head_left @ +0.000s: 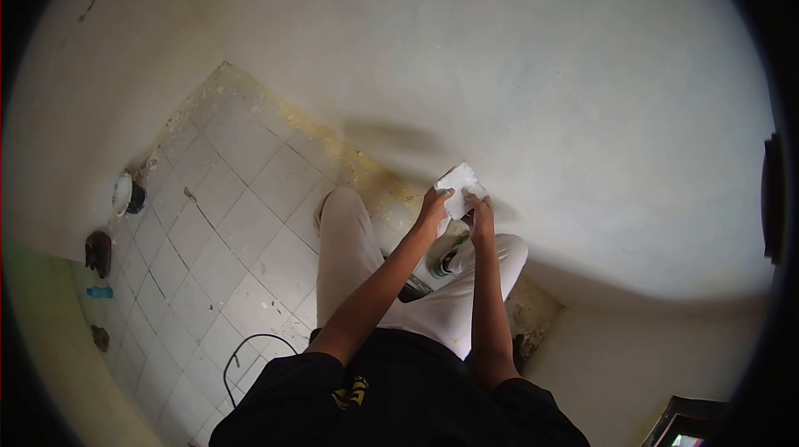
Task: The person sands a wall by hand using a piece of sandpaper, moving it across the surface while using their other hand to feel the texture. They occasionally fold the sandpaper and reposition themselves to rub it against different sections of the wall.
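Observation:
Both of my hands hold a small white folded piece, paper or cloth (pixel 459 185), in front of a pale wall (pixel 583 97). My left hand (pixel 433 211) grips its lower left edge with the fingers curled. My right hand (pixel 479 218) pinches its lower right side from below. The piece is tilted, its top corner towards the wall. Below my hands a small can or bottle with a dark top (pixel 444 263) stands on the floor by my legs in light trousers (pixel 349 255).
A white tiled floor (pixel 225 222) with stained edges runs to the left. By the left wall lie a round white lid or bowl (pixel 125 194), a brown object (pixel 98 252) and a small blue object (pixel 100 291). A black cable (pixel 245 355) loops on the tiles.

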`<state>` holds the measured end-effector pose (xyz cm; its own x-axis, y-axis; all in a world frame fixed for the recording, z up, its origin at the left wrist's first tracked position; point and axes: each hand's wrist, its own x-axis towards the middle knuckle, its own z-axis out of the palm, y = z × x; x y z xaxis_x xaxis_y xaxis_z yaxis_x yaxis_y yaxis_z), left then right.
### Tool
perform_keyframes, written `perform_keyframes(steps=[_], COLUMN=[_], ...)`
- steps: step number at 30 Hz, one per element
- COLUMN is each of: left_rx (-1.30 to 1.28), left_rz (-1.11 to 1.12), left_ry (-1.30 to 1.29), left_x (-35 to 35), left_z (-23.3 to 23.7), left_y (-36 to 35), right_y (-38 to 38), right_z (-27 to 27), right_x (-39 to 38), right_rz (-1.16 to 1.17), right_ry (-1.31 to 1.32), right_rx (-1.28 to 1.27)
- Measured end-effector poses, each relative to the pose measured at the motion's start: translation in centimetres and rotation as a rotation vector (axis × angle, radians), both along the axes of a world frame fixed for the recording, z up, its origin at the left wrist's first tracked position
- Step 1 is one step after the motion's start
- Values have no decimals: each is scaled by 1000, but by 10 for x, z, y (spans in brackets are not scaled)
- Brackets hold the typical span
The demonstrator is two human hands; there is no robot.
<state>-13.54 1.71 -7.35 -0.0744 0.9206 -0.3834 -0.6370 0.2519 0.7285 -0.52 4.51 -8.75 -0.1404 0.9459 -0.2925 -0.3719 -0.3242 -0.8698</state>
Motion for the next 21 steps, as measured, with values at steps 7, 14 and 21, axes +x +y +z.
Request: perform_keyframes(steps=[7, 14, 21], left_rx=[-163, -347, -272], left_rz=[8, 5, 134], left_ry=[6, -129, -360], left_x=[-31, -20, 70], left_z=[-82, -107, -135], left_y=[1, 32, 106], right_y=[-26, -37, -13], right_z=[-56, -88, -72], right_x=[-31, -13, 43], right_rz=[-89, -271, -387], right_ry=[-125, -34, -173], right_rx=[-219, -207, -250])
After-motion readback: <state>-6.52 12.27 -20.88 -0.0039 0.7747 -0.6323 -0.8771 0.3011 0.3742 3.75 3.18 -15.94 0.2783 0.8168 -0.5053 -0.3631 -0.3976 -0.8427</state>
